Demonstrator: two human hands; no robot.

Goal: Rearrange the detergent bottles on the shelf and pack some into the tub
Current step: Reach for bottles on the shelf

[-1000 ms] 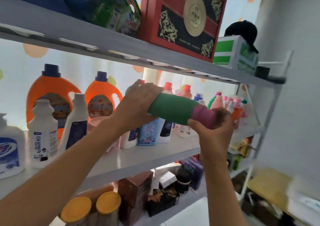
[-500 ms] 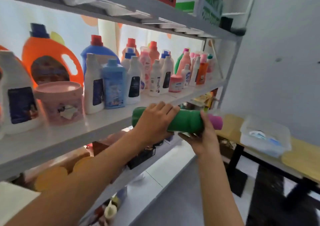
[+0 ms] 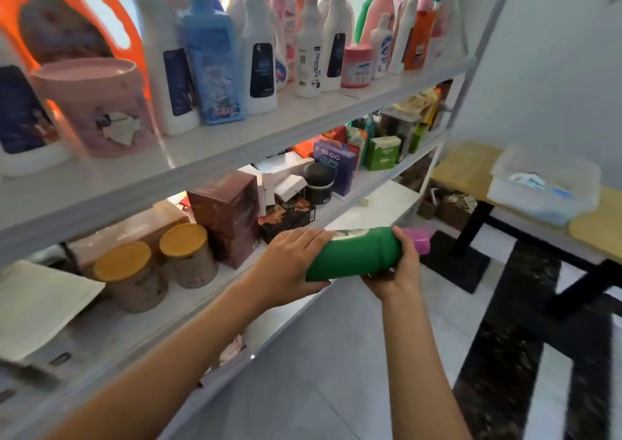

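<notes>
A green bottle (image 3: 356, 256) with a pink cap lies sideways in both my hands, in front of the lower shelf. My left hand (image 3: 289, 264) grips its base end. My right hand (image 3: 395, 271) holds it from below near the cap. Several detergent bottles (image 3: 259, 52) stand in rows on the white shelf (image 3: 235, 143) above. A clear plastic tub (image 3: 545, 187) sits on a yellow-topped bench at the right, with something blue and white inside.
A pink lidded pot (image 3: 94, 106) and an orange jug (image 3: 67, 25) stand at the shelf's left. The lower shelf holds brown boxes (image 3: 225, 210), yellow-lidded tins (image 3: 134, 278) and small cartons. The bench (image 3: 471, 167) has black legs on a tiled floor.
Both hands have brought the green bottle down, from level with the detergent shelf to in front of the lower shelf. The view has dropped and the tub on the bench has come into sight.
</notes>
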